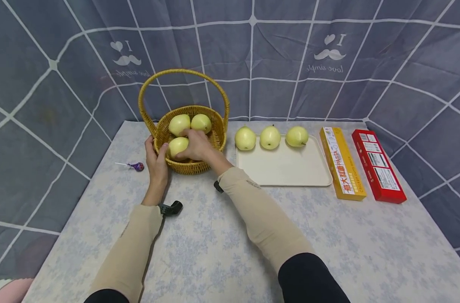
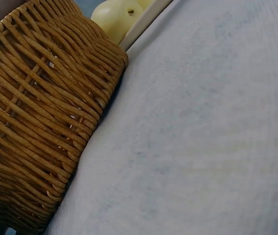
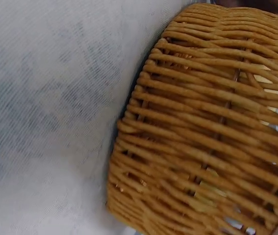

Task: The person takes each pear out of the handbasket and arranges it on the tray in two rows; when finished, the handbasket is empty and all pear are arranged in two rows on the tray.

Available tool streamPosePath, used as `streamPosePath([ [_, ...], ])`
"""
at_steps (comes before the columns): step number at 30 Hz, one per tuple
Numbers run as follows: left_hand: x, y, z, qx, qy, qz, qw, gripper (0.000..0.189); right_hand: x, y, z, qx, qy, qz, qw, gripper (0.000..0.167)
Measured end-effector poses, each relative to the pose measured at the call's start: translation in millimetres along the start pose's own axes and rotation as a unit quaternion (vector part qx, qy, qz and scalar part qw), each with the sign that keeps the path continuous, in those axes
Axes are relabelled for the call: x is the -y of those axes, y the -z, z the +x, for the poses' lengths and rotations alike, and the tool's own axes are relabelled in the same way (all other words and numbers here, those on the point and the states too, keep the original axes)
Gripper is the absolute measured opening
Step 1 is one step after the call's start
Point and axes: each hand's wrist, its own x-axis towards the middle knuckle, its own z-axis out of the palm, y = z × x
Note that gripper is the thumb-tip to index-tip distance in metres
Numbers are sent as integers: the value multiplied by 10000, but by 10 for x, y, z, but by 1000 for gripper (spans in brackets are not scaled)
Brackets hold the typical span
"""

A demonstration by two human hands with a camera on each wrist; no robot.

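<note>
A woven wicker basket [image 1: 191, 168] with a tall arched handle stands at the back left of the table. My left hand [image 1: 157, 166] holds the basket by its left rim, with the thumb near the rim's top. My right hand [image 1: 198, 147] reaches into the basket and grips a pale yellow-green pear [image 1: 177, 147] at the front left. Behind it in the basket lie two more pears, a left one [image 1: 179, 124] and a right one [image 1: 201, 123]. Both wrist views show mostly the basket's woven side [image 2: 40, 107], with the hands barely seen at the edges.
Right of the basket lies a cream tray [image 1: 283, 168] with three pears [image 1: 270, 137] along its back edge. Beyond it are a yellow pasta box [image 1: 342, 164] and a red box [image 1: 379, 166]. A wrapped lollipop [image 1: 138, 166] lies left of the basket. Grey curtain [image 1: 275, 54] hangs behind.
</note>
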Motion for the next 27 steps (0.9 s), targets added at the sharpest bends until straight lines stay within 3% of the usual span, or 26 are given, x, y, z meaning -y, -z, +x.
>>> streamPosePath([
  [12,348,44,142,-54,-128,-3,9999,58,-103,334,-318,-465,226,406,9978,72],
  [27,360,18,159,-95,-168,25,9998,56,-405,720,-962,-940,602,1203,9864,66],
])
